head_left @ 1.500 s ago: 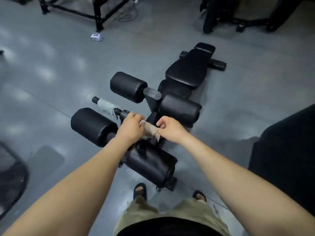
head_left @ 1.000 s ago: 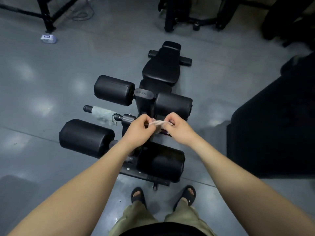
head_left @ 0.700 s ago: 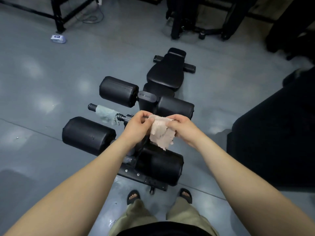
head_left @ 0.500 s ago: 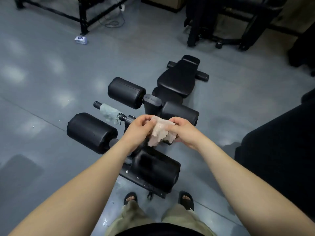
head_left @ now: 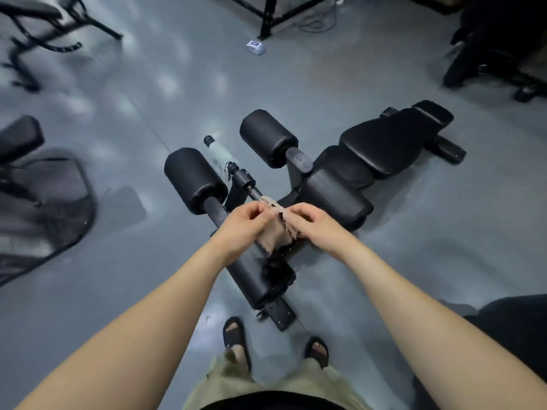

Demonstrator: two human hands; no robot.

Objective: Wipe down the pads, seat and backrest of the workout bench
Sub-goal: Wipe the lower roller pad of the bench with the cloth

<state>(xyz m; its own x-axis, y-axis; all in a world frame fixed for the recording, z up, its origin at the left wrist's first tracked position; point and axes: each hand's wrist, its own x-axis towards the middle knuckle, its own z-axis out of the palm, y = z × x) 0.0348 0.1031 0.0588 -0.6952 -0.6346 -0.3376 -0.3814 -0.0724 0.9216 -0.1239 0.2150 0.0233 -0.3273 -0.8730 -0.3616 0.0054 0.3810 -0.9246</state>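
A black workout bench lies low on the grey floor, running from my feet toward the upper right. Its backrest [head_left: 393,140] and seat [head_left: 346,170] sit beyond several black roller pads: far left pad [head_left: 266,137], near left pad [head_left: 192,179], right pad [head_left: 337,196] and the nearest pad [head_left: 263,282] below my hands. My left hand [head_left: 239,226] and my right hand [head_left: 313,226] both grip a crumpled beige wipe [head_left: 275,232], held between them above the bench frame. A grey cloth [head_left: 220,152] is wrapped on a bar.
A small white-and-blue packet [head_left: 255,47] lies on the floor at the back. Black equipment frames [head_left: 272,13] stand behind it, a wheeled chair base [head_left: 503,69] at upper right, a mesh seat [head_left: 41,208] at left, a dark object [head_left: 509,344] at lower right.
My view swung so the bench now runs diagonally to the upper right. The wipe, first stretched thin, was spread open and now hangs crumpled between both hands.
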